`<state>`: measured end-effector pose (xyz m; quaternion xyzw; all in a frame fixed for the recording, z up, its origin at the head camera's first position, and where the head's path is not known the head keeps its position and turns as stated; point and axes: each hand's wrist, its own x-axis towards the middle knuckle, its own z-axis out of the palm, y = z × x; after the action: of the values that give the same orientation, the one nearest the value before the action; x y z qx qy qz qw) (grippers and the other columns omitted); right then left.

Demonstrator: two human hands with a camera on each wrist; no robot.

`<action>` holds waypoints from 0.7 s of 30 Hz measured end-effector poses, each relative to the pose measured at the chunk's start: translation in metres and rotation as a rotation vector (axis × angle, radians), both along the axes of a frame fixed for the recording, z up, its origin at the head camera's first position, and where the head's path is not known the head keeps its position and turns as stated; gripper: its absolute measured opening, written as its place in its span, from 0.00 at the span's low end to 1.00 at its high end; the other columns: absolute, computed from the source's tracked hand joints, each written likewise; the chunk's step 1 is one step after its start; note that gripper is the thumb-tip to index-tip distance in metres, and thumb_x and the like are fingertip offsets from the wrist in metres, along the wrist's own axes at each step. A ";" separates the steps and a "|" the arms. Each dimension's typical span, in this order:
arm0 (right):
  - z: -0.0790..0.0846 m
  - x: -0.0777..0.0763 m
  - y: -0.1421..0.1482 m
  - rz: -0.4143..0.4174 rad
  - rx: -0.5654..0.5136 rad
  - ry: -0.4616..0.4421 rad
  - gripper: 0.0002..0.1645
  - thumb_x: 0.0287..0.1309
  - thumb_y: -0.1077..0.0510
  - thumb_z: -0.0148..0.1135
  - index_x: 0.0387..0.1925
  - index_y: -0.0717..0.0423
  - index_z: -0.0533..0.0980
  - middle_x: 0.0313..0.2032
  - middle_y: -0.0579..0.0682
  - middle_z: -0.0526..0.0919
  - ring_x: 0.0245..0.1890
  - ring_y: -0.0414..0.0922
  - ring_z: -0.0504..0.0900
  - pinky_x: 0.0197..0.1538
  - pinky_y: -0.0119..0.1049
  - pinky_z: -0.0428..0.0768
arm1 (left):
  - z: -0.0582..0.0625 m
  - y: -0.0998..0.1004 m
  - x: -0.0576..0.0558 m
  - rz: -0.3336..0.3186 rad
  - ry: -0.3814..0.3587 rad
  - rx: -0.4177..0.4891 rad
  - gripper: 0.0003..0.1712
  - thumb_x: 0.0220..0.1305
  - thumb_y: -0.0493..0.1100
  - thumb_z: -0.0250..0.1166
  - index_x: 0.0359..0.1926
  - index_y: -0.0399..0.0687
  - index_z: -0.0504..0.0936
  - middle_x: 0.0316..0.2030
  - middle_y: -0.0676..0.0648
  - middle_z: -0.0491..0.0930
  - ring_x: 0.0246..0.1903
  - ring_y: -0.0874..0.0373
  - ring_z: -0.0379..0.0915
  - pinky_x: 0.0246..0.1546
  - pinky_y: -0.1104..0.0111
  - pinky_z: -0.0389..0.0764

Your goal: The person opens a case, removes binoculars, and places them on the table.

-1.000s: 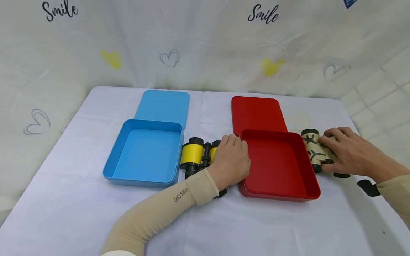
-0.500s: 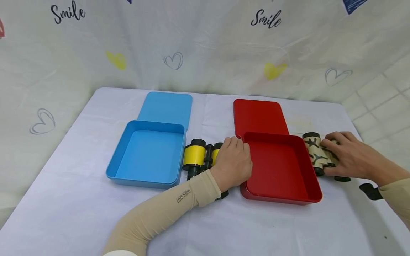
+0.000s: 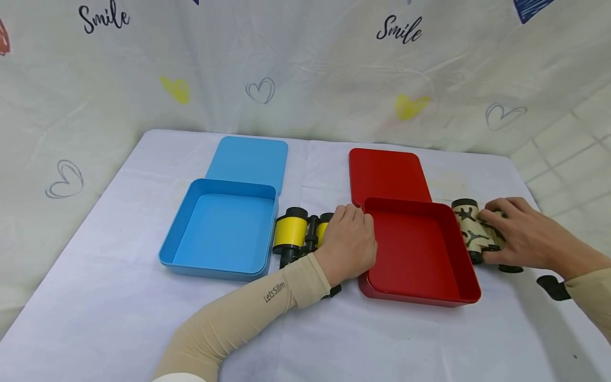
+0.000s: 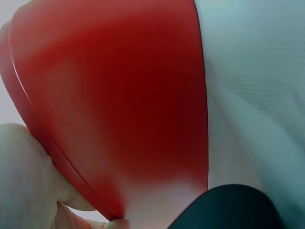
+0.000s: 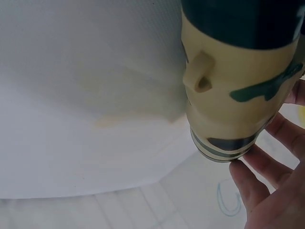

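Note:
On the left side of the red box (image 3: 420, 254), my left hand (image 3: 348, 241) grips the rim. The left wrist view shows thumb and fingers at the edge of its red outer wall (image 4: 124, 95). My right hand (image 3: 525, 231) holds the camouflage-patterned binoculars (image 3: 470, 233), which lie on the table against the right side of the red box. In the right wrist view my fingers curl round one tan binocular barrel (image 5: 238, 102). Yellow and black binoculars (image 3: 290, 232) lie between the two boxes, partly hidden behind my left hand and forearm.
A light blue box (image 3: 219, 233) stands at left, its blue lid (image 3: 248, 162) tilted back behind it. The red lid (image 3: 389, 175) lies back behind the red box. White cloth covers the table (image 3: 382, 345); a printed sheet (image 3: 305, 63) hangs beyond its far edge.
The head view has shifted slightly, so everything appears a little lower and to the right. Both hands keep their places on the red box and the camouflage binoculars.

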<state>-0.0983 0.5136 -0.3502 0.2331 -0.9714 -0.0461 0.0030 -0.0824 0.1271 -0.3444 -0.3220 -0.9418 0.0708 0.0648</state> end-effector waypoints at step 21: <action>0.005 -0.001 0.002 0.101 0.051 0.062 0.46 0.30 0.44 0.81 0.54 0.60 0.77 0.51 0.59 0.79 0.51 0.64 0.74 0.50 0.62 0.80 | 0.000 -0.001 0.001 -0.013 0.027 0.030 0.16 0.74 0.53 0.48 0.33 0.51 0.74 0.29 0.51 0.74 0.35 0.57 0.66 0.44 0.67 0.69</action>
<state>-0.0995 0.5154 -0.3451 0.2801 -0.9563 -0.0780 0.0292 -0.0818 0.1265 -0.3441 -0.3262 -0.9397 0.0604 0.0827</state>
